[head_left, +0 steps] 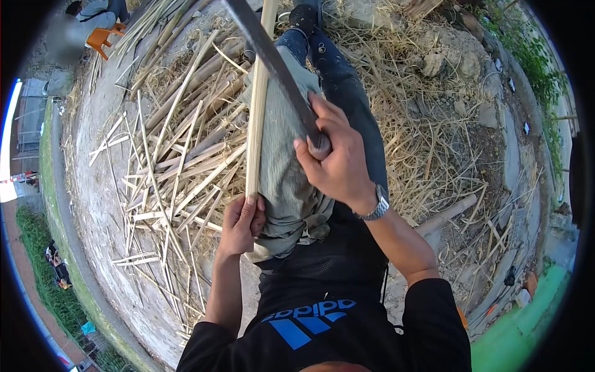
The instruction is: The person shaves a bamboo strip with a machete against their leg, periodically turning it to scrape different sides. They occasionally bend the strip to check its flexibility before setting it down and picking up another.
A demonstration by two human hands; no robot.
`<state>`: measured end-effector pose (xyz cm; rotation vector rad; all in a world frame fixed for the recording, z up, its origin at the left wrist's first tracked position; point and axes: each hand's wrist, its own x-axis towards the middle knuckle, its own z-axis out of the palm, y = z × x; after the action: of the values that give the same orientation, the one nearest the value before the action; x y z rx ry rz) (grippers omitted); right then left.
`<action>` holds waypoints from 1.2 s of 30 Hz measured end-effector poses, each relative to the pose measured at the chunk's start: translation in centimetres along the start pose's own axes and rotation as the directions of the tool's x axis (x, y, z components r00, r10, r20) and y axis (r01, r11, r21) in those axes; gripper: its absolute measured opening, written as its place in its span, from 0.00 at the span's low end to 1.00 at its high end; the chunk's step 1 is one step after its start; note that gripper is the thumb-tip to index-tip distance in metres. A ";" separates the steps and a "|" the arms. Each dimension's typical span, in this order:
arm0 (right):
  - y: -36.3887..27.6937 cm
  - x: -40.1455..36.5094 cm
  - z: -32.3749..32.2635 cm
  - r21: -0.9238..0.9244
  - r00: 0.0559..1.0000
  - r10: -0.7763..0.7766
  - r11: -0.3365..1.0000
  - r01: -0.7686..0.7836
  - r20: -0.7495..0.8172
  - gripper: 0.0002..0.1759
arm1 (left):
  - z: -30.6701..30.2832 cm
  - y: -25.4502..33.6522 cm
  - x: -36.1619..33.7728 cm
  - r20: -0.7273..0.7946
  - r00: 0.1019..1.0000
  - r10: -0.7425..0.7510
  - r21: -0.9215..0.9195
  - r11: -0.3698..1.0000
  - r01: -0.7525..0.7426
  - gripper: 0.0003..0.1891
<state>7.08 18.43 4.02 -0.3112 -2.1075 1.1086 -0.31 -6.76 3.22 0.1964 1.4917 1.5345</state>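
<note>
My left hand (pixel 243 222) pinches the near end of a long pale bamboo strip (pixel 255 136) between thumb and fingers. The strip runs away from me along the left side of a grey-green cloth (pixel 279 167) draped over my lap and leg. My right hand (pixel 338 152) grips the handle of a long, dark-bladed knife (pixel 273 59), its rounded butt showing by my thumb. From that hand the blade slants up and to the left, crossing over the strip near the top of the view.
Split bamboo strips (pixel 180 167) lie in a heap on the ground at my left. Fibrous shavings (pixel 427 136) cover the ground at right, with a bamboo pole (pixel 446 214) lower down. An orange plastic stool (pixel 104 40) and a person (pixel 93 15) are at upper left.
</note>
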 end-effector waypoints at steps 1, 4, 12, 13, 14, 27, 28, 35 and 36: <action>0.9 1.0 0.2 -0.003 1.000 0.011 1.000 -0.011 -0.011 0.14 | 0.1 0.0 0.0 0.002 1.000 0.008 0.004 1.000 -0.008 0.18; 1.1 2.8 0.1 0.013 0.999 0.020 1.000 -0.019 -0.025 0.16 | 0.2 0.3 0.1 -0.009 1.000 0.013 -0.009 1.000 -0.013 0.18; -0.6 1.7 -2.5 0.133 0.981 0.173 0.974 -0.184 0.091 0.12 | 0.0 0.0 0.0 0.000 1.000 0.016 -0.028 0.999 -0.016 0.18; -0.3 2.0 -2.5 0.091 0.985 0.164 0.981 -0.168 0.057 0.12 | 0.0 0.1 0.1 0.003 1.000 0.012 -0.028 1.000 -0.011 0.18; -0.1 2.5 -2.4 0.092 0.985 0.162 0.982 -0.167 0.053 0.12 | 0.0 0.2 0.1 0.005 1.000 0.013 -0.025 1.000 -0.013 0.18; -0.9 1.5 -3.9 0.203 0.979 0.182 0.959 -0.197 0.088 0.14 | 0.7 0.2 -0.2 -0.054 0.997 0.059 0.131 0.990 -0.051 0.19; -1.3 1.4 -4.3 0.203 0.980 0.175 0.960 -0.192 0.098 0.14 | 1.2 0.4 -0.4 -0.080 0.991 0.103 0.231 0.969 -0.082 0.19; -5.2 0.0 -5.9 -0.109 0.789 0.346 0.934 -0.339 0.507 0.31 | 4.6 1.2 -2.0 -0.199 0.924 0.327 0.734 0.675 -0.081 0.14; -4.6 -1.0 -5.2 -0.111 0.793 0.345 0.935 -0.337 0.502 0.31 | 4.7 0.9 -2.1 -0.193 0.924 0.331 0.734 0.673 -0.088 0.14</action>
<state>11.90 18.40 9.10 -0.4578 -2.6033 1.5211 3.59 -4.78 6.13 0.6309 2.3630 1.0940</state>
